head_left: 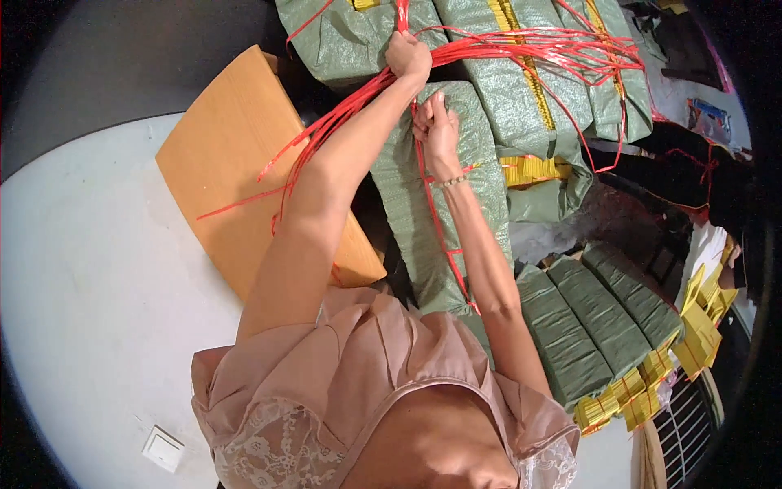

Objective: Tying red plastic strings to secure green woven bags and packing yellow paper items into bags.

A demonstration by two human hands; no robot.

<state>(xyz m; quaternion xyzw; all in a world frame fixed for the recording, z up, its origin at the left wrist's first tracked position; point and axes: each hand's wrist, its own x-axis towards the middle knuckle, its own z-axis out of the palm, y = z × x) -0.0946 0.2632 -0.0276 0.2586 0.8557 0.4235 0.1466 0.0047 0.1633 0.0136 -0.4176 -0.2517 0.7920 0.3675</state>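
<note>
Up top, the left hand [407,55] is closed in a fist around a thick bunch of red straps [521,45]. The straps fan out from that fist in two directions: one spray runs right across the green sacks [521,106] stacked at the upper edge, and the other trails down and left along the left forearm, over the wooden board [220,163].

Just below and right of the left hand, the right hand [436,130] rests on a long green sack [415,212] that lies lengthwise toward the person. Its fingers are curled, pinching a single red strap [436,220] that runs down the middle of that sack; the thumb points up. A thin bracelet [453,182] sits at the right wrist.

The board lies flat, left of the long sack, partly on a pale round floor area [90,285]. A small white square plate [163,448] lies on that area, well below the board.

Right of the long sack, below the stack, several green bundles [599,314] lie side by side, with yellow paper stacks [631,391] at their lower ends and more yellow stacks near the right rim. Yellow paper also shows at the open end of a sack in the upper stack, just right of the right hand. The person's pink top [366,367] fills the lower middle.
</note>
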